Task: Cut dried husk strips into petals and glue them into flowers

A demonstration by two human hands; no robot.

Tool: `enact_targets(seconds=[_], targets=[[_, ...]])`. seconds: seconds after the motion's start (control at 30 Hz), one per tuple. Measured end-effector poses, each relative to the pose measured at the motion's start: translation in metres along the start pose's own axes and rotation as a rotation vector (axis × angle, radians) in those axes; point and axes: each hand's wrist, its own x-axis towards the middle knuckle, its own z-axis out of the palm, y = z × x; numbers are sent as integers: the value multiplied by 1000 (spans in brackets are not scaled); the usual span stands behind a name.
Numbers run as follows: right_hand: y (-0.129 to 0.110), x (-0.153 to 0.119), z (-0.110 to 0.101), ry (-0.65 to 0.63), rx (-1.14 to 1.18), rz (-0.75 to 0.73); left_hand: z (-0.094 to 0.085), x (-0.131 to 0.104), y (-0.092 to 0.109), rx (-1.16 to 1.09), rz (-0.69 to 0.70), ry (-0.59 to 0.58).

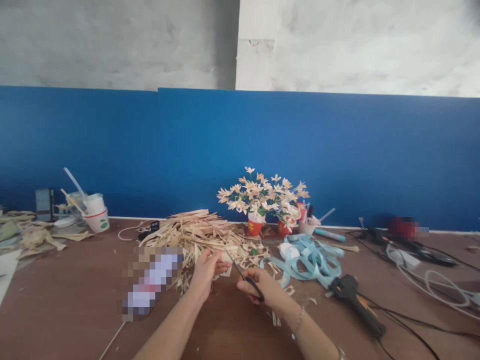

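1. At the lower centre of the frame, the right hand (265, 287) has its grip curled firmly round the handles of black-handled scissors (255, 286), blades pointing up and left; how far the blades are parted is too blurred to say.
2. Just left of it, the left hand (205, 272) has its fingers bent with small gaps between them; it is impossible to say whether its grip pinches a strip or has hold of nothing.
3. Directly beyond both hands, mid-frame, dried husk strips (200, 225) lie in a loose heap on the desk (225, 330).
4. The blade tips sit near the left fingertips, so a careless snip could nick a finger, especially if a thin strip slips or hides the cutting line.
5. Right of centre, loops of pale blue ribbon (318, 275) lie near the right hand; a wide elbow swing might drag them, or the bracelet (299, 321) could snag one.
6. At lower right, a glue gun (358, 307) lies near that forearm; if its tip is hot, a backward reach could burn skin.
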Motion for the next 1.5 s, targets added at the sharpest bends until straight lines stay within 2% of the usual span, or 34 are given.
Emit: enact_targets(seconds=[0.23, 0.6, 1.1, 1.5], targets=[[-5, -3, 0, -17, -29, 18, -3, 1, 2, 37, -2, -44], [4, -2, -7, -37, -49, 57, -7, 2, 6, 100, -18, -94], [-14, -12, -13, -119, -181, 101, -16, 8, 8, 303, -9, -223], [-6, -11, -22, -124, -295, 127, -18, 9, 6, 353, -29, -264]])
